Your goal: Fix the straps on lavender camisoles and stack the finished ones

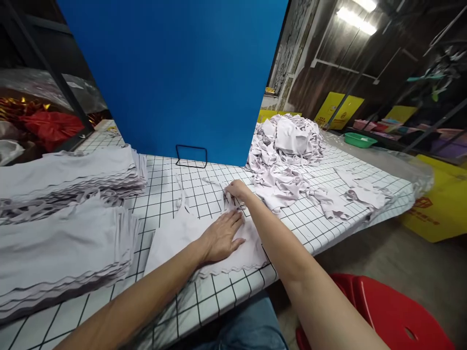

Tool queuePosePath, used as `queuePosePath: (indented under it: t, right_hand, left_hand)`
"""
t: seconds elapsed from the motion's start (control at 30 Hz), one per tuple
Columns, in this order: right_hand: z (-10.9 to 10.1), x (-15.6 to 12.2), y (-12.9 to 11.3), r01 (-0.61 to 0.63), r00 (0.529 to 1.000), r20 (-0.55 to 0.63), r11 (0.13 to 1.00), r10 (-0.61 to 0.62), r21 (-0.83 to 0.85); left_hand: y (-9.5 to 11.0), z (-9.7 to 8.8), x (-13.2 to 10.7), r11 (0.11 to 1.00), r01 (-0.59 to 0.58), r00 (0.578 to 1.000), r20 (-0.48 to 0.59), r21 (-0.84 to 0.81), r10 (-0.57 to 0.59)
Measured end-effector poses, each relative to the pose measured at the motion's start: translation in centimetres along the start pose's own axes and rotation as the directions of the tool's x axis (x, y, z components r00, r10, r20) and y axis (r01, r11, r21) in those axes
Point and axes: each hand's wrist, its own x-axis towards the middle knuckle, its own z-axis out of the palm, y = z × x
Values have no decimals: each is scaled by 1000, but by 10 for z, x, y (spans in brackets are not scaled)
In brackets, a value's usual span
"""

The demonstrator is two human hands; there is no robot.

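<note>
Strap Rising from the Top's Far Edge, Right Hand on It, Left Palm Weighting the Cloth

A pale top (171, 238) is lying on the checked table (219, 294) straight in front of the person, its long side running from nine o'clock to three and its straps pointing towards twelve. The right hand (237, 189) is sitting at the far edge, apparently closing its fingers on one strap (226, 200) (the fingertips are partly hiding, so the exact pinch is hard to judge). The left hand (223, 236) is lying palm down on the top with its fingers spreading, pressing without gripping.

The telling relation is the one between grip and cloth: from the right hand, the body of the top is stretching towards six and seven o'clock, and the left hand is resting in that direction too, its fingertips just beside the strap. The right hand is therefore being the nearer one to the strap, while the left is covering the middle of the cloth. The other strap (181, 195) is lying loose towards nine o'clock from the right hand, with neither hand touching it.

Around the top, a folded stack (65, 238) is standing at nine o'clock and a tangled pile (295, 136) is spreading between one and two.
</note>
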Motion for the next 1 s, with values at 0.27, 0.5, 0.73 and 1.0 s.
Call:
queuePosePath:
  t: [0.27,0.5,0.73,1.0]
  right_hand:
    - [-35,6,-24,115,993,-79,863,-88,491]
    - [-82,-102,2,576,692,44,588,-721,568]
    - [-67,-176,75,585,779,206,805,-592,97]
    - [-26,-151,84,125,971,151,932,-185,340]
  left_hand:
    - [-5,7,2,1000,-20,999,-38,19,20]
    - [-10,10,3,994,-102,989,-107,30,105]
    - [-2,-5,7,996,-87,996,-19,-25,87]
    - [1,-6,7,995,-93,995,-49,-25,92]
